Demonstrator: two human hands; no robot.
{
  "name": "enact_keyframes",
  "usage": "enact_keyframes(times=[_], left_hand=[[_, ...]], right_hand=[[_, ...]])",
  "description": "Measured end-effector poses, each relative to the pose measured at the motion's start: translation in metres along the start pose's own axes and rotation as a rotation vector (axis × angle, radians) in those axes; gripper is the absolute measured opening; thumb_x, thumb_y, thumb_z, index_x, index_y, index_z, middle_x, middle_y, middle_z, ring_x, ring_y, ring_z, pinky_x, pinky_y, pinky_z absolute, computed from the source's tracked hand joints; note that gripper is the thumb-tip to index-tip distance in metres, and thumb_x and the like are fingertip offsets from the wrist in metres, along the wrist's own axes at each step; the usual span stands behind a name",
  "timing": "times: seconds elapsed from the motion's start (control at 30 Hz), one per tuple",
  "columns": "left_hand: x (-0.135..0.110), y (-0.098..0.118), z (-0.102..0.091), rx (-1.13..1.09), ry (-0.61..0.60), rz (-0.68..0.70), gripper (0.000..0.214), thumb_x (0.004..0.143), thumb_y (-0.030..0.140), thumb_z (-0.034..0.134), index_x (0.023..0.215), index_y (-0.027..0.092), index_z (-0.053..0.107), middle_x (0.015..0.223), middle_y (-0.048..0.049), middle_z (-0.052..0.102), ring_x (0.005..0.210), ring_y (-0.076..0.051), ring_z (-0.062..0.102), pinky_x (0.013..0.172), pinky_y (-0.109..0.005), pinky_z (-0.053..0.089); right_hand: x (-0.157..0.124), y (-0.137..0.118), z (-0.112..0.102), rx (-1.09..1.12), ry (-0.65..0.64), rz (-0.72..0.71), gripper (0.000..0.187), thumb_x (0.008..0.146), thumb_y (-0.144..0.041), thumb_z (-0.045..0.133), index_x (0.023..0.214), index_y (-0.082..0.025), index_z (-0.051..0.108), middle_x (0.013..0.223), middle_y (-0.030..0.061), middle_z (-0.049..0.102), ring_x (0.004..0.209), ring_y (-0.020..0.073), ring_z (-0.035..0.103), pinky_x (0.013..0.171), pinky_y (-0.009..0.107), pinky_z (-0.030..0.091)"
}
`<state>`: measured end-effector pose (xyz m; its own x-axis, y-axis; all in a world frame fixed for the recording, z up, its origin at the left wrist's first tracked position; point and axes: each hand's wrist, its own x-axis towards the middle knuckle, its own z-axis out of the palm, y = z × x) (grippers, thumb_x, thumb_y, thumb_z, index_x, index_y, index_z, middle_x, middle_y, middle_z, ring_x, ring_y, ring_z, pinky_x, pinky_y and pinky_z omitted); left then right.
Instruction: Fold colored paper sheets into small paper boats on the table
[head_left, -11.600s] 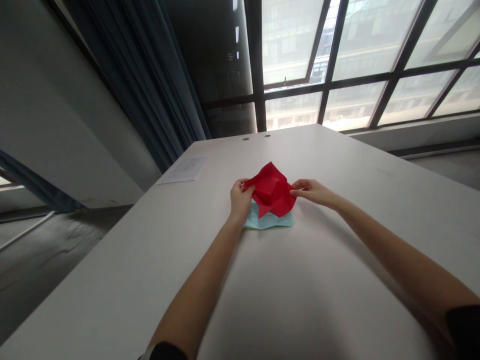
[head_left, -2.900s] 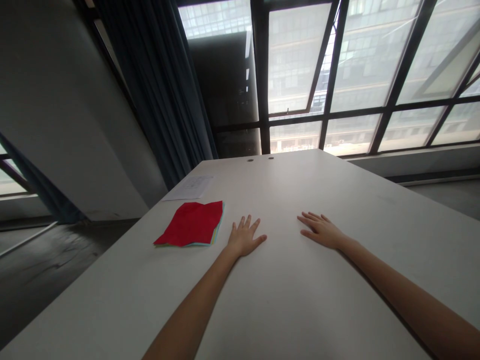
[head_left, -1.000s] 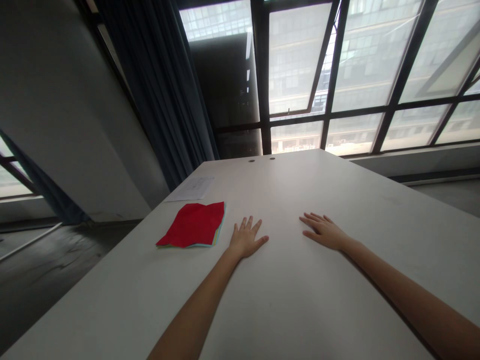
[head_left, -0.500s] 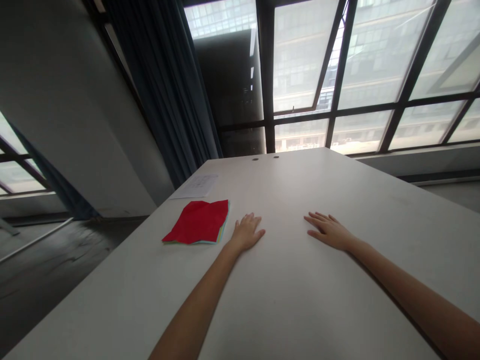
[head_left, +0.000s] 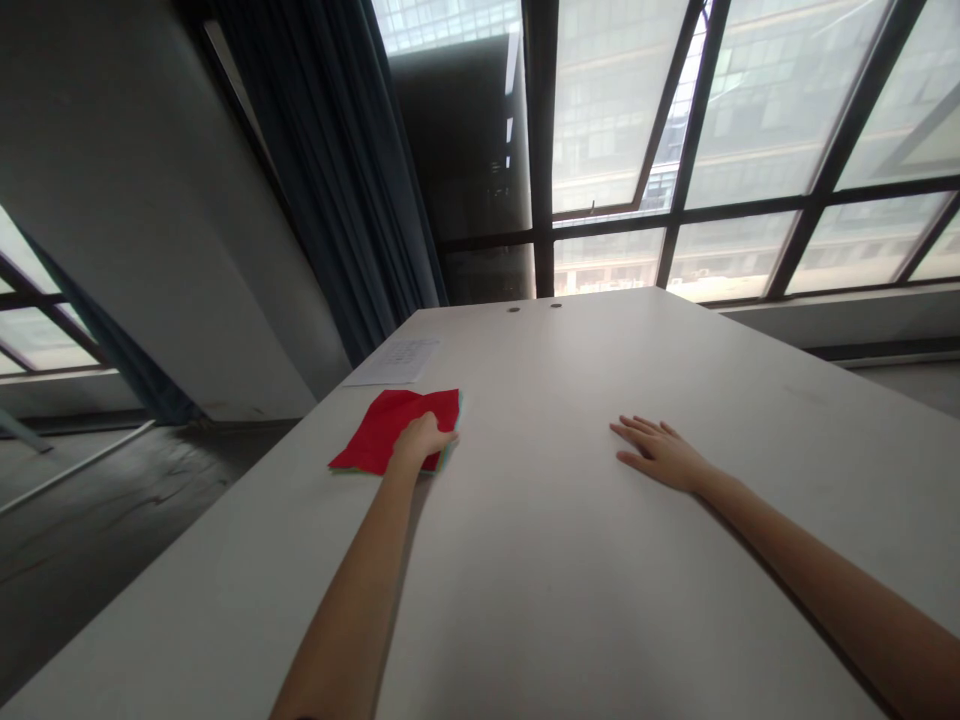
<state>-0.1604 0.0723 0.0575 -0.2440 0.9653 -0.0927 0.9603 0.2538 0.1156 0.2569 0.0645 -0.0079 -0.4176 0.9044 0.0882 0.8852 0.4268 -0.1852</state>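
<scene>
My left hand (head_left: 421,440) is over the right part of a red sheet (head_left: 386,425), its thumb held out toward the sheet's right edge. Its other fingers point forward and are partly hidden; nothing is seen lifted in them. The red sheet tops a thin stack, with pale blue and yellowish edges showing at its right side. Whether these sheets are cloth or paper, I cannot tell. My right hand (head_left: 660,455) lies flat, palm down, on the white table (head_left: 555,540), fingers stretched out and holding nothing.
A printed white paper (head_left: 394,362) lies behind the red sheet, near the table's left edge. Two small round dark fittings (head_left: 514,310) sit at the far end. Beyond are a dark blue curtain (head_left: 337,170) and large windows (head_left: 607,120).
My left hand has moved left from the bare tabletop onto the red sheet. My right hand stays in place on the table. The view has shifted slightly.
</scene>
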Motion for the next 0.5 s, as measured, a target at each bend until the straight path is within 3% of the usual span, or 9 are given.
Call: enact_keyframes(times=[0.27,0.5], left_hand=[[-0.003,-0.005,-0.008,-0.008,0.019,0.024,0.034,0.071,0.045,0.057,0.087,0.016,0.063,0.097,-0.0123,0.067,0.093,-0.024,0.061,0.071,-0.026,0.044],[-0.005,-0.004,-0.013,-0.026,-0.007,-0.017,0.033,0.074,0.043,0.049,0.084,0.016,0.066,0.097,-0.0139,0.067,0.093,-0.026,0.06,0.072,-0.03,0.044]], right_hand=[[0.0,0.0,0.0,0.011,0.011,-0.01,0.064,0.082,-0.063,0.027,0.135,-0.028,0.033,0.142,0.0051,0.031,0.131,0.0271,0.025,0.103,0.053,0.02],[0.0,0.001,0.002,0.011,0.0,-0.007,0.064,0.082,-0.063,0.027,0.136,-0.028,0.033,0.142,0.006,0.031,0.131,0.0272,0.024,0.103,0.054,0.019]])
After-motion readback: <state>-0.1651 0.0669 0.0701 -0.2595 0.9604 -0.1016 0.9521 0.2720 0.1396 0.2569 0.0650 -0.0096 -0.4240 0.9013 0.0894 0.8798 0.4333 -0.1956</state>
